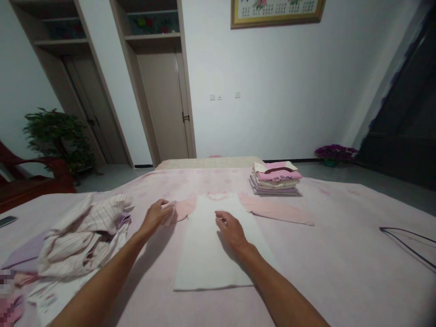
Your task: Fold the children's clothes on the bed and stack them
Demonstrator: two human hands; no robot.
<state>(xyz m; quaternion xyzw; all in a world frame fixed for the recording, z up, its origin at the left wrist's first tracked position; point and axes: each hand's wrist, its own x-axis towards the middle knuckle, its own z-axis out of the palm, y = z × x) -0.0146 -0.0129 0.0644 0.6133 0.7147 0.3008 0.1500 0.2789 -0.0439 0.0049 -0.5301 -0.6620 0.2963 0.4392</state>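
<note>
A small white top with pink sleeves (211, 254) lies flat, face down, on the pink bed cover (340, 254). My left hand (157, 216) is closed on the garment's left pink sleeve (184, 208), which is doubled in toward the white body. My right hand (230, 228) rests on the upper white part of the garment, fingers bent and close together, holding nothing I can see. The right pink sleeve (277, 211) stretches out flat to the right.
A heap of unfolded striped and pink clothes (80, 236) lies at the left. A stack of folded clothes (275, 178) sits at the bed's far side. A wire hanger (408, 245) lies at the right. A phone (7, 221) rests at the far left edge.
</note>
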